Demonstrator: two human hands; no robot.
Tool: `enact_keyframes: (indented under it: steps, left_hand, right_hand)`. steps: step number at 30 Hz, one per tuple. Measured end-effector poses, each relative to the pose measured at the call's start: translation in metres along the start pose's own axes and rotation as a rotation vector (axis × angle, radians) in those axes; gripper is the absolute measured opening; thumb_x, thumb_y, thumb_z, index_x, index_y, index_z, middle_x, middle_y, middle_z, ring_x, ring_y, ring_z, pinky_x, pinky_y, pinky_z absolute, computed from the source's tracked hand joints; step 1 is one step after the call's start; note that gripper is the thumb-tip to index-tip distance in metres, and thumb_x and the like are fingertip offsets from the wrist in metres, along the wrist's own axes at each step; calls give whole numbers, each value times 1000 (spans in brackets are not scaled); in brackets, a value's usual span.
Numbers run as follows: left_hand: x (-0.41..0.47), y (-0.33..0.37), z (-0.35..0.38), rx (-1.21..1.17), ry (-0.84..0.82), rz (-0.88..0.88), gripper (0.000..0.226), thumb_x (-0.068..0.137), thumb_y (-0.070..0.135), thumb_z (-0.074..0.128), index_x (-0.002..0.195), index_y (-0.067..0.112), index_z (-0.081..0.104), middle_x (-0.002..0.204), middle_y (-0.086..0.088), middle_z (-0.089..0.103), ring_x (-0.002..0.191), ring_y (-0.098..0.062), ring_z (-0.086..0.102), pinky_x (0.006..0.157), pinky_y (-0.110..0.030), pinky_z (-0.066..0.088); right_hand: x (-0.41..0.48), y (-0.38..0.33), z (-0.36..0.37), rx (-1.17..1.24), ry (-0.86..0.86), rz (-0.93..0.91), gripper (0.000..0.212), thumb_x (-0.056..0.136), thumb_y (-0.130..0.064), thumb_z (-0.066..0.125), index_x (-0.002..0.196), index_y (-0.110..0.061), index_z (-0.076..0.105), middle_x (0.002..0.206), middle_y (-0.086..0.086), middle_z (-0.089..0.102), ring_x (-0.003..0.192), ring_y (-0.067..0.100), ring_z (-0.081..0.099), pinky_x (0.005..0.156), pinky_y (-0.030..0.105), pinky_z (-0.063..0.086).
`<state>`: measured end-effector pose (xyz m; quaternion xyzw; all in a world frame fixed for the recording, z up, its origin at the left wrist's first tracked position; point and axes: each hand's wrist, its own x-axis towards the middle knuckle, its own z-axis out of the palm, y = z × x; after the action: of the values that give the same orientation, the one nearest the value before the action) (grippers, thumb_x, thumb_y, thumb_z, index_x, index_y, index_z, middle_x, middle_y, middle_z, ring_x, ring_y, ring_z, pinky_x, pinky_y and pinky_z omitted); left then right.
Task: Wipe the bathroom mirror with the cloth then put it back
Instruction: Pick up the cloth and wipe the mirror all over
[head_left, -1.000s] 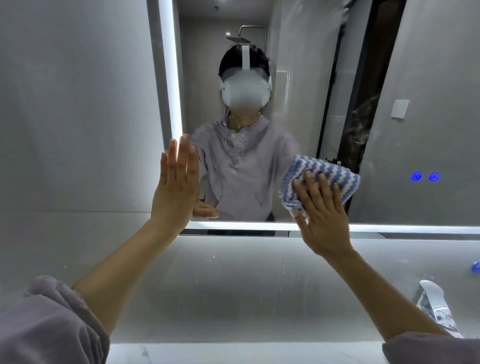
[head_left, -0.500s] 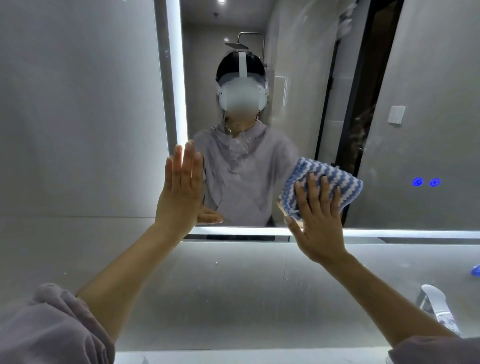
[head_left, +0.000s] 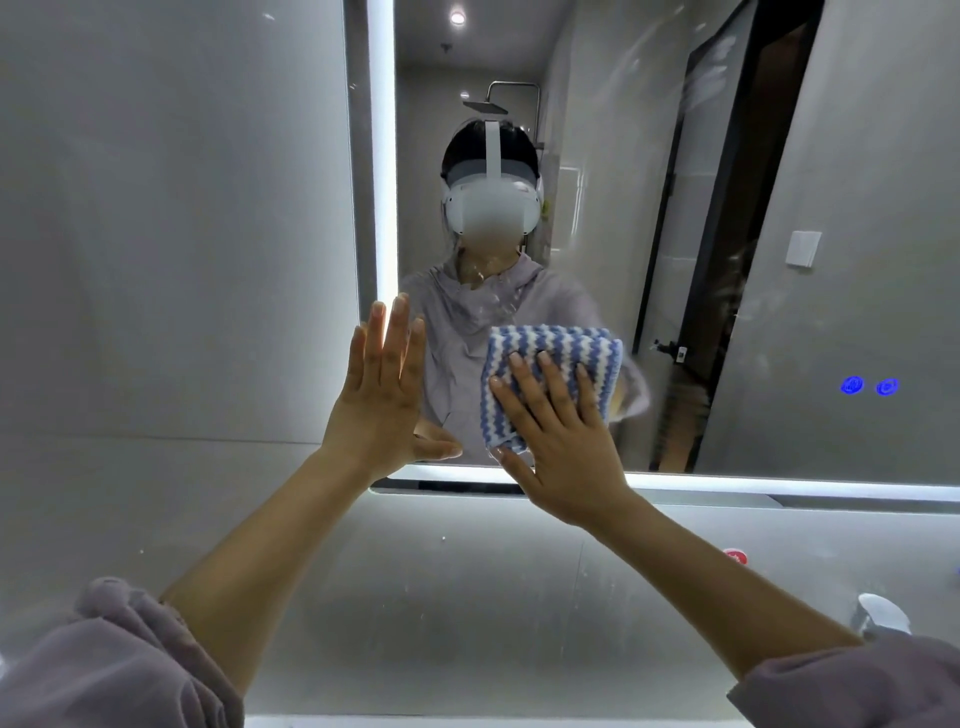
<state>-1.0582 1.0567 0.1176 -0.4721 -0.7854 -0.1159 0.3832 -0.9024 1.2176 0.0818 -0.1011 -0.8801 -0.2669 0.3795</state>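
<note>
The bathroom mirror (head_left: 649, 156) with a lit edge strip fills the upper middle and right of the view; smears show on its glass. A folded cloth (head_left: 550, 353) with blue and white zigzag stripes is pressed flat against the mirror's lower part. My right hand (head_left: 563, 441) lies spread over the cloth and holds it to the glass. Flat against the mirror's lower left corner rests my left hand (head_left: 382, 395), fingers together and pointing up, thumb out, with nothing in it.
A grey tiled wall (head_left: 171, 208) lies left of the mirror and a wall panel (head_left: 441, 582) below it. A chrome tap (head_left: 883, 618) shows at the lower right. Two blue touch buttons (head_left: 870, 386) glow on the mirror's right.
My right hand has slid the cloth leftward along the lower mirror, closer to my left hand. The view has tilted up a little. My left hand stays on the mirror's corner.
</note>
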Motion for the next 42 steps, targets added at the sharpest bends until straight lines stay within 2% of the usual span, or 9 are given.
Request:
enact_keyframes:
  steps: [7, 12, 15, 18, 22, 25, 28, 33, 42]
  left_hand:
    - [-1, 2, -1, 14, -9, -13, 126, 65, 84, 43, 145, 5, -15, 153, -19, -17, 140, -37, -21, 116, -47, -9]
    - [-1, 1, -2, 18, -23, -6, 129, 59, 86, 38, 143, 8, -20, 151, -18, -22, 139, -37, -25, 115, -45, -12]
    - [-1, 1, -1, 46, -24, -10, 132, 58, 85, 42, 145, 4, -16, 150, -20, -22, 138, -38, -25, 115, -44, -13]
    - [-1, 1, -1, 43, -29, -10, 131, 59, 85, 43, 145, 5, -16, 150, -18, -24, 139, -38, -25, 115, -44, -14]
    - [-1, 2, -1, 8, -16, -11, 131, 61, 82, 49, 142, 9, -24, 150, -17, -24, 138, -36, -25, 115, -43, -13]
    - [-1, 2, 0, -1, -2, -16, 130, 64, 79, 55, 141, 11, -26, 150, -16, -24, 139, -35, -25, 116, -43, -12]
    - [-1, 1, 1, 0, 9, -12, 132, 65, 81, 51, 139, 12, -33, 151, -15, -30, 138, -35, -29, 115, -42, -15]
    - [-1, 0, 3, -9, 25, -11, 127, 67, 79, 51, 142, 12, -27, 152, -18, -18, 139, -34, -27, 116, -43, -12]
    - [0, 0, 3, 7, 13, -22, 122, 68, 82, 41, 141, 12, -27, 153, -17, -19, 139, -36, -25, 116, -45, -12]
  right_hand:
    - [24, 22, -16, -83, 41, -152, 61, 96, -47, 33, 151, -25, 19, 159, 0, 13, 147, 20, 4, 119, 47, -2]
    - [72, 36, -40, -134, 60, -31, 63, 98, -54, 24, 152, -27, 6, 161, 2, 7, 149, 26, 3, 118, 48, -5]
    - [103, 42, -56, -144, 108, 54, 65, 98, -56, 21, 153, -22, 17, 161, 7, 16, 149, 29, 6, 117, 45, -11]
    - [117, 40, -63, -115, 208, 81, 64, 99, -53, 25, 154, -22, 14, 161, 7, 13, 148, 29, 8, 117, 45, -11]
    - [113, 32, -56, -75, 258, 96, 62, 100, -50, 29, 153, -21, 17, 161, 8, 15, 148, 30, 9, 117, 47, -8]
    - [102, 26, -46, -72, 237, 76, 63, 99, -50, 28, 153, -21, 17, 161, 9, 15, 148, 29, 7, 117, 49, -6]
    - [78, 16, -29, -95, 192, 10, 64, 98, -52, 30, 153, -22, 15, 161, 8, 15, 147, 23, 0, 117, 49, -7]
    - [29, -3, 0, -88, 160, -88, 62, 96, -47, 37, 152, -23, 23, 160, 2, 12, 148, 24, 4, 120, 50, -3]
    - [32, -4, -3, -57, 176, -99, 60, 95, -45, 41, 150, -26, 27, 159, -1, 16, 148, 21, 6, 120, 46, -6]
